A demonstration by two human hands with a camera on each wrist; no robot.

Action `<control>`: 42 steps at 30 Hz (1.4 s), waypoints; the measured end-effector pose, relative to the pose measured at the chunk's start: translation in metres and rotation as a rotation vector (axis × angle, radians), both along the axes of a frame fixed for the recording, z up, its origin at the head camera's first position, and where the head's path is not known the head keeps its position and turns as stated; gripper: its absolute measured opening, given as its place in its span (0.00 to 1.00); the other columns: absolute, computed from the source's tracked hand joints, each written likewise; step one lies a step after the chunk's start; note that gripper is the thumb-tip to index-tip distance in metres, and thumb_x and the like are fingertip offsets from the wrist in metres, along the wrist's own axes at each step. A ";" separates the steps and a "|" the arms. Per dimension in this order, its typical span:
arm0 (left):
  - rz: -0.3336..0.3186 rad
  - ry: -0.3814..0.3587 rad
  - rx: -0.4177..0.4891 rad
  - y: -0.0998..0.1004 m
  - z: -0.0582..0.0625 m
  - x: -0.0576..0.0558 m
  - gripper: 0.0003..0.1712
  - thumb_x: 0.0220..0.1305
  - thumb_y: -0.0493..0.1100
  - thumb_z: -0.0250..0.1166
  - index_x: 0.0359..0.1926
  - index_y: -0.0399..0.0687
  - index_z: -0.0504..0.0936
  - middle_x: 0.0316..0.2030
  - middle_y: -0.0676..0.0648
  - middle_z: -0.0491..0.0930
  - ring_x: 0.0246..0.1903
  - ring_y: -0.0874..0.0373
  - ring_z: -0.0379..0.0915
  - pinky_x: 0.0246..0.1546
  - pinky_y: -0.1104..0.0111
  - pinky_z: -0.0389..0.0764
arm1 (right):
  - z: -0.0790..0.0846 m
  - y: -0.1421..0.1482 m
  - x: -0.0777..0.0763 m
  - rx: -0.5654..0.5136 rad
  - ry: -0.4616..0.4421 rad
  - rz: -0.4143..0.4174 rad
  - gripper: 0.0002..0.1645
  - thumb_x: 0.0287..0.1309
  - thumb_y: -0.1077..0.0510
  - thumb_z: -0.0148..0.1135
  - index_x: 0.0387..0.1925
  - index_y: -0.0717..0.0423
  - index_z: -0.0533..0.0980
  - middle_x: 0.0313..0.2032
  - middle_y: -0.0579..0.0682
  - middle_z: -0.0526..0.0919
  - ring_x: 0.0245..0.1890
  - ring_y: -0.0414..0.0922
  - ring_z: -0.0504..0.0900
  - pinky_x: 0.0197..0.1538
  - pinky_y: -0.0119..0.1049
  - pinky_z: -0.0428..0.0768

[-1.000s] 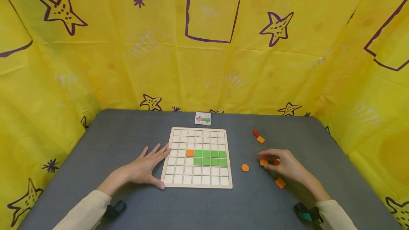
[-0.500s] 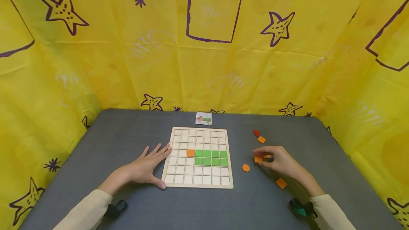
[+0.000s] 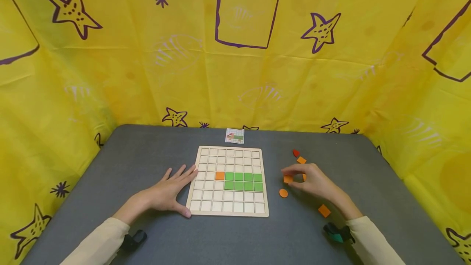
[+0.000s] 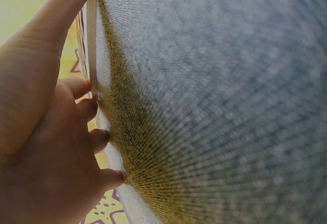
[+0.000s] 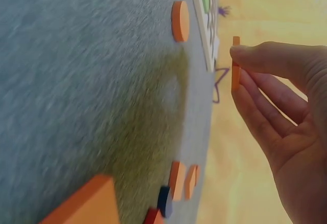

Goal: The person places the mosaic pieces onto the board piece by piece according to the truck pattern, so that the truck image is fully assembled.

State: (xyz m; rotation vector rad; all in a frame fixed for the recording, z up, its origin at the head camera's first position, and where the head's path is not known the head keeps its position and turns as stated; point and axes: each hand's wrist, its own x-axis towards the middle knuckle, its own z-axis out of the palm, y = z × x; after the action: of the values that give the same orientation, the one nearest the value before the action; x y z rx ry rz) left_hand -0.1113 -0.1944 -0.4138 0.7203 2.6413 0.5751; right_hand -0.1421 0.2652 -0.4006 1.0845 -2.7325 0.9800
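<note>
A wooden grid board (image 3: 228, 212) lies on the grey table, bearing two rows of green square tiles (image 3: 243, 181) and one orange square tile (image 3: 219, 176) at the left end of the upper row. My left hand (image 3: 165, 193) is spread at the board's left side, its fingertips and thumb right at the edge. To the right of the board, my right hand (image 3: 312, 180) pinches an orange square tile (image 5: 235, 73) between thumb and fingers, held above the table. Close below that hand lies an orange round tile (image 3: 283, 193).
A small printed picture card (image 3: 234, 136) lies behind the board. Around the right hand are a red piece (image 3: 296, 153), more orange tiles (image 3: 324, 211) and a dark piece (image 5: 165, 201). A yellow patterned cloth (image 3: 235, 72) rises behind the table.
My right hand has moved left toward the board, carrying the pinched orange tile away from the loose pieces. My left hand stays at the board's edge.
</note>
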 end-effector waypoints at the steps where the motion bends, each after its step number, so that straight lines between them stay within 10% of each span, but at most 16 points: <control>1: -0.001 0.000 0.000 0.000 0.000 0.000 0.73 0.38 0.73 0.73 0.77 0.44 0.48 0.77 0.43 0.41 0.75 0.36 0.32 0.66 0.34 0.31 | 0.000 -0.002 -0.001 -0.001 0.004 0.006 0.23 0.47 0.68 0.74 0.49 0.61 0.82 0.43 0.49 0.87 0.41 0.41 0.84 0.45 0.44 0.82; 42: -0.006 -0.001 0.008 -0.001 0.001 0.000 0.73 0.38 0.71 0.74 0.77 0.43 0.48 0.77 0.43 0.41 0.75 0.36 0.32 0.65 0.34 0.30 | 0.010 -0.068 -0.028 -0.006 -0.046 0.081 0.20 0.52 0.68 0.71 0.49 0.63 0.82 0.45 0.53 0.86 0.43 0.45 0.84 0.49 0.45 0.82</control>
State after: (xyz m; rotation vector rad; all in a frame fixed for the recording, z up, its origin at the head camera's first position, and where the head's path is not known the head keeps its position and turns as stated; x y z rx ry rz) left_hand -0.1112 -0.1955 -0.4130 0.7302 2.6367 0.5847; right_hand -0.1704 0.1969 -0.3905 1.1948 -2.7396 1.0359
